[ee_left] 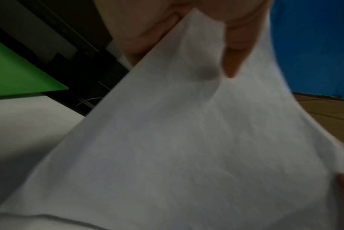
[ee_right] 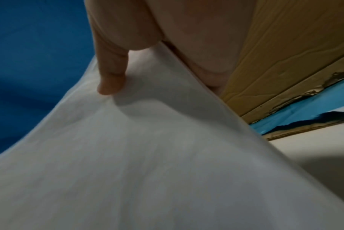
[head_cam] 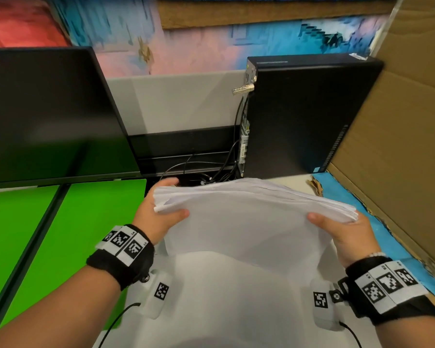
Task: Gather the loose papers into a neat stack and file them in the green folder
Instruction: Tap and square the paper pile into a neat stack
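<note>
A stack of white papers (head_cam: 249, 217) stands on edge over the white desk, its top edge bowed and slightly fanned. My left hand (head_cam: 158, 212) grips the stack's left side, thumb on the near face, fingers behind. My right hand (head_cam: 342, 229) grips the right side the same way. The left wrist view shows the paper (ee_left: 177, 147) under my thumb (ee_left: 234, 62); in the right wrist view my thumb (ee_right: 112, 77) presses the sheet (ee_right: 147, 155). The green folder (head_cam: 68, 237) lies open flat on the desk at the left; a corner of the folder (ee_left: 19, 77) shows beside the papers.
A dark monitor (head_cam: 48, 114) stands behind the folder. A black computer tower (head_cam: 299, 116) with cables stands at the back. A brown cardboard wall (head_cam: 399, 134) over blue sheeting bounds the right side. The white desk (head_cam: 224, 297) lies in front of me.
</note>
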{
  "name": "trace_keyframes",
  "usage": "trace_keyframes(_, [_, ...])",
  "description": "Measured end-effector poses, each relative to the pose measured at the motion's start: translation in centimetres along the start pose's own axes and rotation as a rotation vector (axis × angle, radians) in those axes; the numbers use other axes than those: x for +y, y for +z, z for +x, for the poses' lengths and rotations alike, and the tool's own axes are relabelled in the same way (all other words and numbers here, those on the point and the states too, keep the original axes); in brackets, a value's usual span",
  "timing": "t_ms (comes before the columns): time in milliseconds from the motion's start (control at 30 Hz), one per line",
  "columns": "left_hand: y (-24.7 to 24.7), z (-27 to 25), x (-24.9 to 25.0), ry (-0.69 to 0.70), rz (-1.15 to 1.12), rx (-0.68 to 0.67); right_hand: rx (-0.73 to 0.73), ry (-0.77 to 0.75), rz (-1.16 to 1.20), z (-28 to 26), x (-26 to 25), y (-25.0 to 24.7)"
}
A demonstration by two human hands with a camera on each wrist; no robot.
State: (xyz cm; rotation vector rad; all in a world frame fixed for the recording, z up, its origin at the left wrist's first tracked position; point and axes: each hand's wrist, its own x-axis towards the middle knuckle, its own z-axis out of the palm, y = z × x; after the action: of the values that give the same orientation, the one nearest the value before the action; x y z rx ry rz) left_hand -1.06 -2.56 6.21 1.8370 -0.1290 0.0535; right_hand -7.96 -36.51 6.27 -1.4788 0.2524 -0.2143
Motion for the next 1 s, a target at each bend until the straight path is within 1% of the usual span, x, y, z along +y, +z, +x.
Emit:
trace_keyframes(67, [-0.3, -0.1, 0.1, -0.007, 0.041, -0.060, -0.004, 0.032, 0.015, 0.2, 0.2, -0.6])
trace_keyframes(100, [-0.6, -0.1, -0.1, -0.023, 0.036, -0.075, -0.034, 0.059, 0.032, 0.3, 0.2, -0.9])
trace_keyframes(200, [-1.2, 0.0, -0.2, -0.076, -0.062, -0.080, -0.163, 0.098, 0.009, 0.4, -0.1, -1.0])
trace_keyframes(267, [-0.3, 0.3, 0.2, -0.110, -0.131, -0.121, -0.186, 0.112, -0.022, 0.3, -0.4, -0.2])
trace_keyframes(300, [0.3, 0.4, 0.6, -0.124, -0.174, -0.111, -0.158, 0.117, -0.026, 0.3, -0.7, 0.4])
trace_keyframes(367, [1.7, 0.3, 1.9, -0.133, -0.246, -0.018, -0.078, 0.098, 0.025, 0.2, -1.3, 1.6])
trace_keyframes(433, [2.7, 0.4, 2.8, -0.062, -0.232, 0.054, -0.018, 0.038, 0.109, -0.2, -2.0, 2.6])
trace_keyframes(500, [3.0, 0.4, 3.3, 0.005, -0.200, 0.101, 0.018, -0.004, 0.144, -0.5, -2.4, 2.9])
trace_keyframes(533, [3.0, 0.4, 3.4, 0.012, -0.205, 0.119, 0.031, -0.017, 0.154, -0.7, -2.3, 2.8])
trace_keyframes(667, [2.8, 0.2, 2.9, -0.017, -0.241, 0.144, 0.124, -0.017, 0.086, -0.8, -2.0, 2.2])
trace_keyframes(767, [2.8, 0.2, 3.2, -0.077, -0.277, 0.252, 0.250, -0.044, 0.062, -1.1, -2.0, 2.2])
trace_keyframes(833, [2.8, 0.5, 3.3, -0.114, -0.272, 0.311, 0.303, -0.037, 0.010, -1.2, -2.3, 2.4])
trace_keyframes(900, [2.7, 0.7, 3.2, -0.113, -0.246, 0.326, 0.339, -0.023, -0.004, -1.0, -2.4, 2.6])
trace_keyframes(1000, [2.5, 0.9, 3.7, -0.074, -0.232, 0.308, 0.375, -0.010, -0.010, -0.6, -2.8, 2.7])
